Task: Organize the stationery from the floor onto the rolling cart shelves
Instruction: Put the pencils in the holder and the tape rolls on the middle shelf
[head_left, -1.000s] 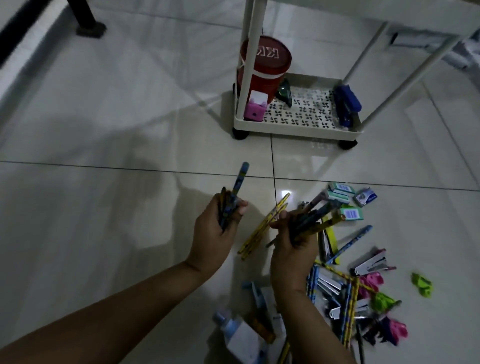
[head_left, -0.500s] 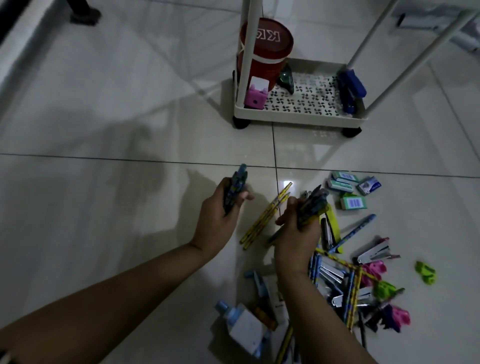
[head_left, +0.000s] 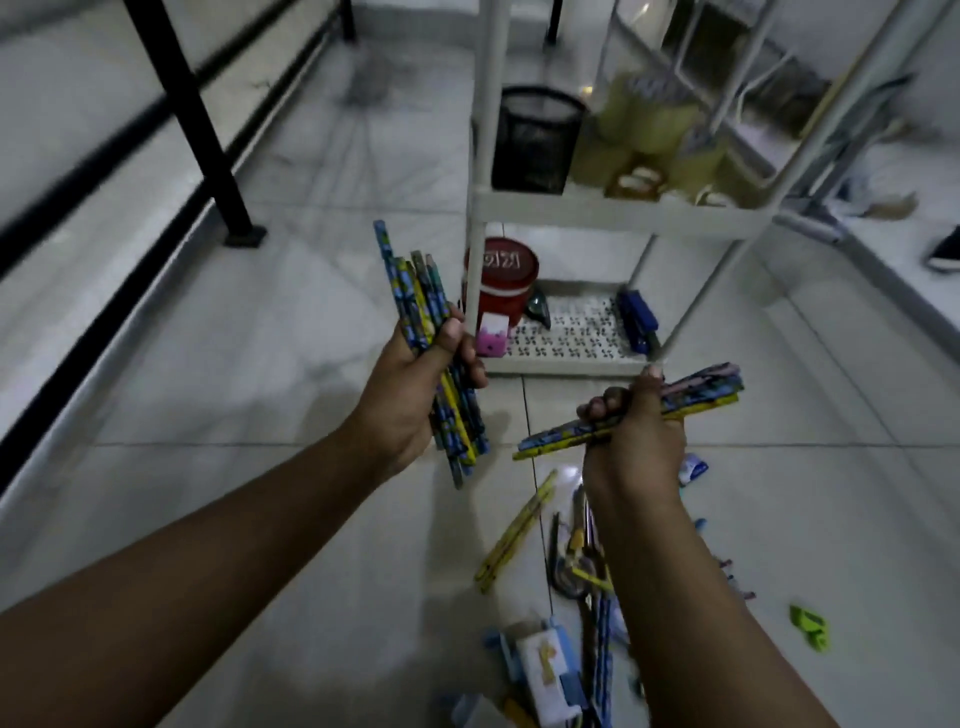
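Two loose bundles of patterned blue-and-yellow pencils are up off the floor: the left hand grips one bundle pointing toward 12 o'clock, the right hand clutches another aimed at 2 o'clock. Neither fist wraps its bundle fully, so outer pencils could slide free and scatter before reaching the black mesh cup on the white rolling cart.

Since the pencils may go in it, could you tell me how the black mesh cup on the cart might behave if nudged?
The black mesh cup looks light, being open mesh, so it would probably slide easily. Tall, narrow and near the shelf edge, it could tip.
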